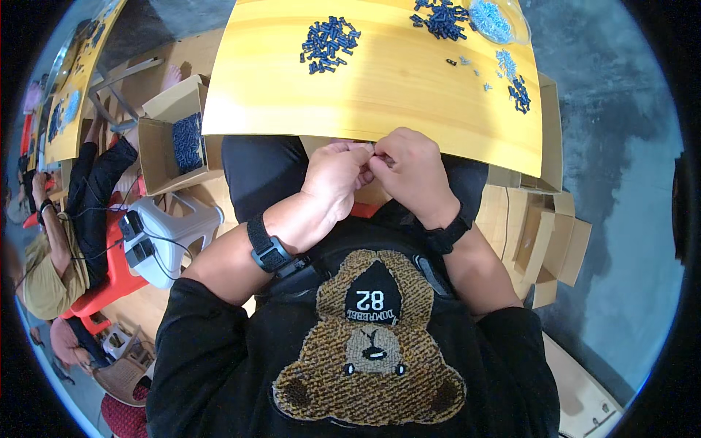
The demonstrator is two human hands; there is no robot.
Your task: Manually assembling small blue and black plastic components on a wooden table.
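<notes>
Right at the near edge of the yellow counter (380, 95), the person's two hands met, knuckles almost touching. The left hand (337, 175) was curled up, with its fingertips pressed together on a tiny part (371, 155) that was too small to make out. The right hand (410, 166) was curled the same way, and its fingertips pinched that same tiny part from the other side. Both hands hung just over the person's lap, close to the counter's edge. Each wrist had a black band on it. Farther back on the counter lay a pile of small dark blue pieces (330, 44). Another dark blue pile (442, 18) sat near the far edge, just beside a clear bowl (504, 22) full of little pale bits. A few more blue and pale bits (515, 87) were scattered on the counter's right side. Down on the floor to the person's left stood an open cardboard box (164, 139) with more blue pieces inside. Near it was a white plastic stool (179, 230). Flat cardboard boxes (551, 241) were stacked on the person's right side. Another person (51, 263) in a yellow top sat on a red chair well off to the left.
</notes>
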